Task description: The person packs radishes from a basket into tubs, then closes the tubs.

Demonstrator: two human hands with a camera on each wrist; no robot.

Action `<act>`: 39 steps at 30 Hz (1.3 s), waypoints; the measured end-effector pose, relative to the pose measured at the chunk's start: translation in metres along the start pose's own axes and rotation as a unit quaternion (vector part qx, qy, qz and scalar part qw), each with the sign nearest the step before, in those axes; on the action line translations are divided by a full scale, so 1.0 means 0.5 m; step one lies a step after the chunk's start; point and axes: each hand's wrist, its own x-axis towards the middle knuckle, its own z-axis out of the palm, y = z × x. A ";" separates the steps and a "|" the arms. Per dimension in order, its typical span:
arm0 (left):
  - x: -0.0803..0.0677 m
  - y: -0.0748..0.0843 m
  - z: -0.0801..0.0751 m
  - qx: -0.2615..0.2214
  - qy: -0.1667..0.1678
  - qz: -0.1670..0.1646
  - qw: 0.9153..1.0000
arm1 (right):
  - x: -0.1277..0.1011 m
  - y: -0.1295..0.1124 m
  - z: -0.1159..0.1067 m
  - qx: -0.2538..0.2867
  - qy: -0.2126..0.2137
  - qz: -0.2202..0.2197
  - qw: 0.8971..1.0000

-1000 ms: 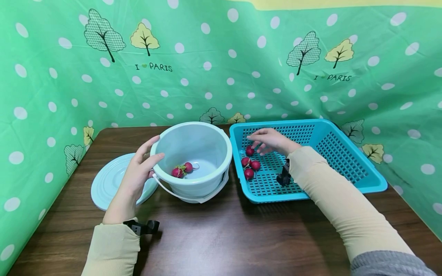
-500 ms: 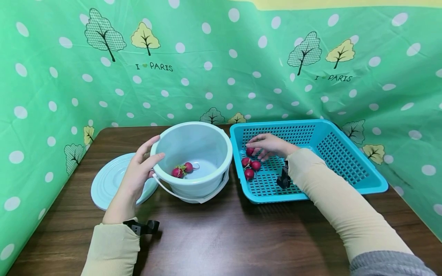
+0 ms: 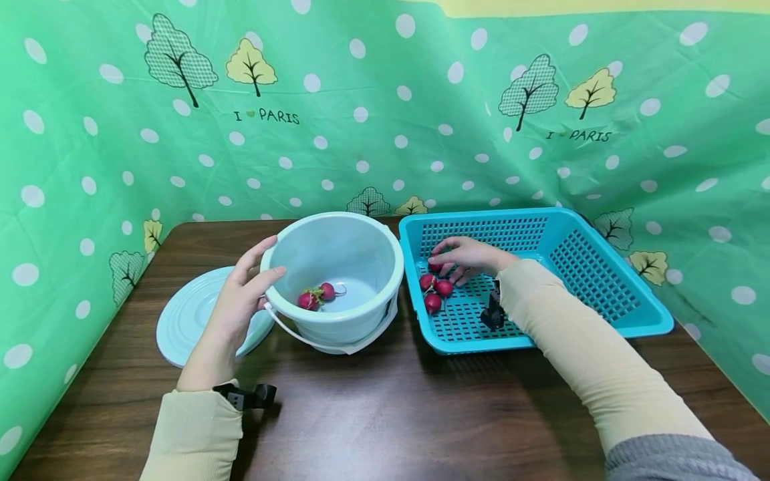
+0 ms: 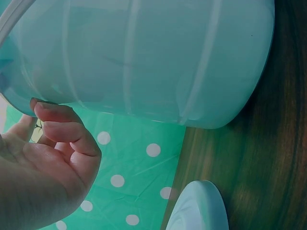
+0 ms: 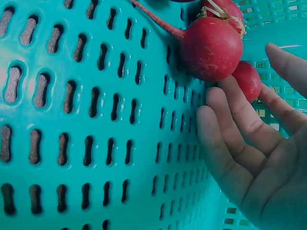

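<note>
My left hand (image 3: 237, 300) holds the light blue bucket (image 3: 283, 314) by its left rim, the thumb over the edge and the fingers against the outer wall (image 4: 144, 57). Two radishes (image 3: 309, 301) lie on the bucket's bottom, one with green leaf stubs. Inside the blue plastic basket (image 3: 481, 346), my right hand (image 3: 469, 257) reaches around the farthest radish (image 3: 434, 266). In the right wrist view its fingers lie beside that radish (image 5: 248, 82), with the thumb apart from it. Several other radishes (image 3: 444, 288) lie close by at the basket's left side.
A round light blue lid (image 3: 186, 310) lies on the dark wooden table (image 3: 385, 414), left of the bucket. The bucket's handle (image 3: 355, 349) hangs down in front. Behind the table hangs a green dotted cloth (image 3: 373, 160).
My right hand has lowered slightly and its fingers have closed in around the farthest radish. The left hand and the bucket stay in place.
</note>
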 end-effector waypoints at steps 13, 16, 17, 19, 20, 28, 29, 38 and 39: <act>0.000 0.000 0.000 -0.001 0.001 -0.002 1.000 | -0.007 -0.006 -0.003 -0.005 -0.015 0.013 1.000; 0.000 -0.001 0.000 -0.003 0.000 -0.001 1.000 | -0.008 -0.006 -0.003 -0.006 -0.017 0.014 1.000; 0.000 -0.001 0.000 -0.005 -0.001 -0.001 1.000 | -0.008 -0.006 -0.003 -0.006 -0.018 0.015 1.000; 0.000 -0.001 0.000 -0.006 -0.001 0.000 1.000 | -0.008 -0.006 -0.004 -0.008 -0.016 0.015 1.000; 0.000 0.000 0.001 -0.007 -0.001 0.000 1.000 | -0.009 -0.006 -0.004 -0.010 -0.014 0.015 1.000; -0.001 0.002 0.002 -0.008 0.000 0.000 1.000 | -0.006 -0.006 -0.005 -0.024 -0.004 0.016 1.000; -0.001 0.002 0.002 -0.008 0.000 0.000 1.000 | -0.005 -0.006 -0.005 -0.026 -0.003 0.017 1.000; -0.001 0.001 0.002 -0.003 0.002 -0.004 1.000 | -0.007 -0.005 -0.006 -0.051 0.008 0.014 0.999; -0.002 0.001 0.002 -0.004 0.002 -0.005 1.000 | -0.007 -0.004 -0.006 -0.057 0.006 0.017 0.998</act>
